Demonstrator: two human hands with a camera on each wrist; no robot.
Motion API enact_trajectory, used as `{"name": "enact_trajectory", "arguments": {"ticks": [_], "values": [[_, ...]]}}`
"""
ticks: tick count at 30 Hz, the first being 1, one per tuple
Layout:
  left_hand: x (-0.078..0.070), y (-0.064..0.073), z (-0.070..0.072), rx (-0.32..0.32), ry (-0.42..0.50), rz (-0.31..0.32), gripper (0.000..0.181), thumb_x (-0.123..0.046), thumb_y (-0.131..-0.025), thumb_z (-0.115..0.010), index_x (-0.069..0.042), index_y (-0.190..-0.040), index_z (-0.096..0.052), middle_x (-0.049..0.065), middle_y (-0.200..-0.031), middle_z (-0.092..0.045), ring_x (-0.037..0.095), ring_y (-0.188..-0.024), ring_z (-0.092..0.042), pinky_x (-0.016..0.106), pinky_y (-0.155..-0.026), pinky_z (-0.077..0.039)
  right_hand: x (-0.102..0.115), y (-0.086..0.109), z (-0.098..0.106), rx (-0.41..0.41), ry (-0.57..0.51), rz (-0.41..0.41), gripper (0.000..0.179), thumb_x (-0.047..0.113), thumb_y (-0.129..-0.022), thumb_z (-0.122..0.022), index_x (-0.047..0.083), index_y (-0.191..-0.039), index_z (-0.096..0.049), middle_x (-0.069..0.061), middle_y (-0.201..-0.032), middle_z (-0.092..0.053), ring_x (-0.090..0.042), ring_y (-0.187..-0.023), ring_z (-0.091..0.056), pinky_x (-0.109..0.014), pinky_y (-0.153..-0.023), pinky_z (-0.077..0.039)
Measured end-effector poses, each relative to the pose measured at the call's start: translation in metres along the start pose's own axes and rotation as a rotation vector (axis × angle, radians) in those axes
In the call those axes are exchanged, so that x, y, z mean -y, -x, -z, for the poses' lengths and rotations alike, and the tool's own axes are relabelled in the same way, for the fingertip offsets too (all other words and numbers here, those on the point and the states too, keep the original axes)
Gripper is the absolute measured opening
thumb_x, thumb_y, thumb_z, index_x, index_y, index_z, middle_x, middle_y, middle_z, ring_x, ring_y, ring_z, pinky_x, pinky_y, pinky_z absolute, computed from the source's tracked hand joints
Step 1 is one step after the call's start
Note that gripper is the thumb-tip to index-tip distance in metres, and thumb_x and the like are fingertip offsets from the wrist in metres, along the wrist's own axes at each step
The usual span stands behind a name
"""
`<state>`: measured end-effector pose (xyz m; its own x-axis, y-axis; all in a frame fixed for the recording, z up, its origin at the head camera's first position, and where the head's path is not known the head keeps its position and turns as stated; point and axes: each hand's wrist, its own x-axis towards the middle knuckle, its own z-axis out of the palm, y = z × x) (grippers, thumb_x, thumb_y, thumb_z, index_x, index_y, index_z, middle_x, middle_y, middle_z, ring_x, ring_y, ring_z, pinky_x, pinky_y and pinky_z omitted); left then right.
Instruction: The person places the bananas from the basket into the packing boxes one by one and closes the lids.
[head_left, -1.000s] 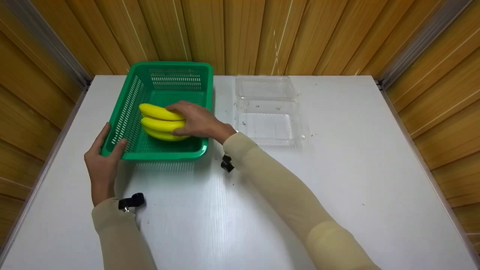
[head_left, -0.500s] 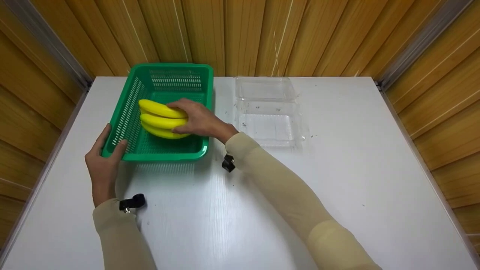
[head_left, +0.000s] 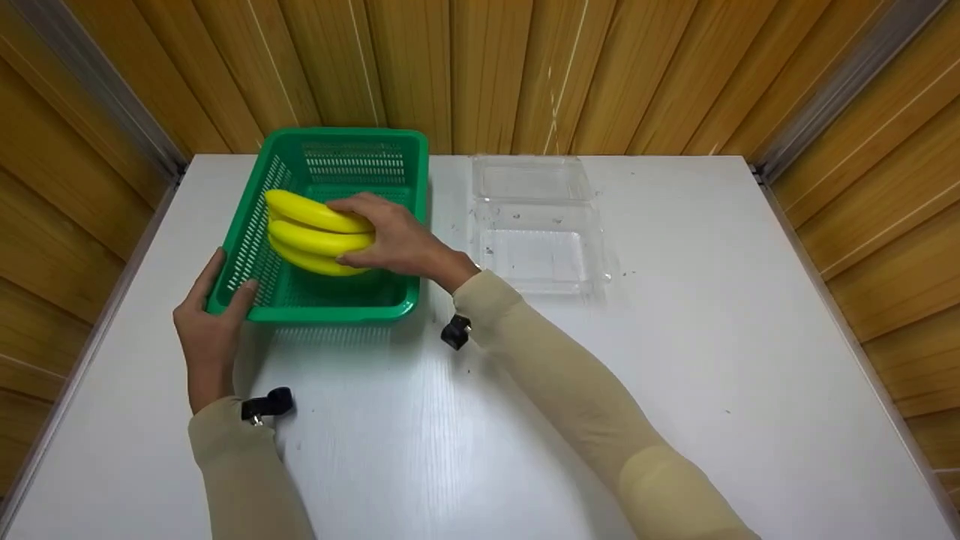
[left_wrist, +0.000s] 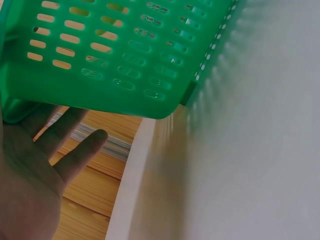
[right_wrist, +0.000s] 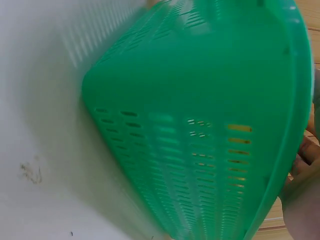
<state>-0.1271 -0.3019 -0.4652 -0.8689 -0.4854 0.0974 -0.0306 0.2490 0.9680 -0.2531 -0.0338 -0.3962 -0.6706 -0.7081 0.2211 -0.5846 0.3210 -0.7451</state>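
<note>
A bunch of yellow bananas (head_left: 311, 236) is within the green basket (head_left: 330, 313) in the head view. My right hand (head_left: 397, 240) grips the bunch from its right side, thumb on the near side and fingers over the far side. My left hand (head_left: 208, 322) rests against the basket's near left corner, thumb by the near rim and forefinger along the left side. In the left wrist view the fingers of that left hand (left_wrist: 30, 165) are straight and spread under the rim. The basket wall (right_wrist: 185, 100) hides the bananas in the right wrist view.
An open clear plastic clamshell box (head_left: 532, 259) lies on the white table (head_left: 712, 337) right of the basket, its lid (head_left: 532, 180) folded back. Wood-panelled walls (head_left: 480, 75) enclose the table at the back and sides.
The bananas have shifted left and a little up in the head view, held by my right hand. My left hand has kept its place at the basket corner.
</note>
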Motion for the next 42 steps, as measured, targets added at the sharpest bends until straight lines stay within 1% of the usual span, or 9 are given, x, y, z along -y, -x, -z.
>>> {"name": "enact_trajectory", "arguments": {"ticks": [1, 6, 12, 22, 24, 28, 33, 39, 42], "values": [[0.0, 0.0, 0.0, 0.0, -0.005, -0.005, 0.061, -0.027, -0.1, -0.075, -0.03, -0.157, -0.053, -0.004, -0.162, -0.049, 0.019, -0.146, -0.048, 0.037, -0.117, -0.043, 0.001, 0.001, 0.0, -0.011, -0.005, 0.014, 0.07, 0.026, -0.093, -0.085, 0.01, -0.155, -0.055, -0.003, -0.148, -0.057, -0.013, -0.123, -0.052, -0.018, -0.104, -0.042], [-0.001, -0.001, -0.001, 0.002, -0.002, 0.011, 0.061, -0.029, -0.101, -0.075, -0.031, -0.158, -0.053, -0.005, -0.162, -0.049, 0.018, -0.146, -0.048, 0.036, -0.117, -0.042, 0.005, 0.006, 0.0, -0.063, -0.043, 0.085, 0.068, 0.023, -0.093, -0.086, 0.008, -0.152, -0.056, -0.005, -0.145, -0.059, -0.013, -0.121, -0.053, -0.021, -0.103, -0.045], [0.0, -0.001, 0.001, -0.001, -0.004, 0.018, 0.061, -0.03, -0.101, -0.075, -0.033, -0.157, -0.053, -0.005, -0.162, -0.049, 0.019, -0.145, -0.049, 0.036, -0.116, -0.043, 0.008, 0.011, 0.001, -0.088, -0.069, 0.144, 0.067, 0.021, -0.093, -0.086, 0.004, -0.151, -0.057, -0.009, -0.145, -0.059, -0.015, -0.121, -0.054, -0.024, -0.104, -0.047], [0.002, 0.0, 0.001, 0.003, 0.03, 0.021, 0.061, -0.031, -0.1, -0.076, -0.033, -0.156, -0.055, -0.005, -0.161, -0.05, 0.018, -0.144, -0.049, 0.036, -0.117, -0.043, 0.013, 0.022, 0.006, -0.111, -0.08, 0.137, 0.07, 0.021, -0.092, -0.086, 0.004, -0.152, -0.056, -0.008, -0.147, -0.058, -0.015, -0.127, -0.052, -0.022, -0.107, -0.044], [0.002, -0.001, 0.001, 0.005, 0.034, 0.028, 0.061, -0.031, -0.1, -0.076, -0.034, -0.156, -0.055, -0.005, -0.161, -0.05, 0.018, -0.145, -0.048, 0.036, -0.118, -0.041, 0.014, 0.025, 0.007, -0.119, -0.091, 0.145, 0.07, 0.02, -0.092, -0.086, 0.004, -0.153, -0.055, -0.008, -0.148, -0.057, -0.015, -0.127, -0.052, -0.022, -0.107, -0.044], [0.001, -0.001, 0.001, 0.001, 0.038, 0.016, 0.06, -0.029, -0.1, -0.076, -0.033, -0.156, -0.055, -0.005, -0.162, -0.049, 0.017, -0.147, -0.047, 0.037, -0.118, -0.041, 0.014, 0.029, 0.01, -0.139, -0.105, 0.176, 0.069, 0.018, -0.092, -0.085, 0.002, -0.152, -0.056, -0.009, -0.148, -0.057, -0.016, -0.128, -0.051, -0.024, -0.107, -0.045], [0.003, -0.001, 0.002, -0.007, 0.046, 0.01, 0.06, -0.028, -0.1, -0.076, -0.032, -0.156, -0.055, -0.005, -0.161, -0.049, 0.017, -0.148, -0.046, 0.038, -0.119, -0.04, 0.012, 0.034, 0.011, -0.162, -0.096, 0.221, 0.067, 0.016, -0.092, -0.085, 0.001, -0.15, -0.056, -0.012, -0.147, -0.057, -0.017, -0.129, -0.051, -0.025, -0.108, -0.045], [0.003, -0.001, 0.003, -0.011, 0.056, 0.006, 0.061, -0.028, -0.099, -0.077, -0.031, -0.156, -0.055, -0.004, -0.161, -0.05, 0.017, -0.148, -0.046, 0.037, -0.119, -0.039, 0.012, 0.042, 0.013, -0.19, -0.095, 0.242, 0.067, 0.016, -0.092, -0.085, 0.002, -0.15, -0.056, -0.012, -0.147, -0.056, -0.015, -0.127, -0.051, -0.027, -0.108, -0.046], [0.004, -0.001, 0.003, -0.014, 0.066, 0.007, 0.061, -0.027, -0.099, -0.077, -0.03, -0.156, -0.056, -0.004, -0.161, -0.05, 0.017, -0.148, -0.046, 0.037, -0.12, -0.038, 0.012, 0.046, 0.014, -0.199, -0.106, 0.233, 0.068, 0.017, -0.092, -0.085, 0.003, -0.151, -0.056, -0.011, -0.148, -0.055, -0.015, -0.127, -0.051, -0.028, -0.108, -0.046]]}}
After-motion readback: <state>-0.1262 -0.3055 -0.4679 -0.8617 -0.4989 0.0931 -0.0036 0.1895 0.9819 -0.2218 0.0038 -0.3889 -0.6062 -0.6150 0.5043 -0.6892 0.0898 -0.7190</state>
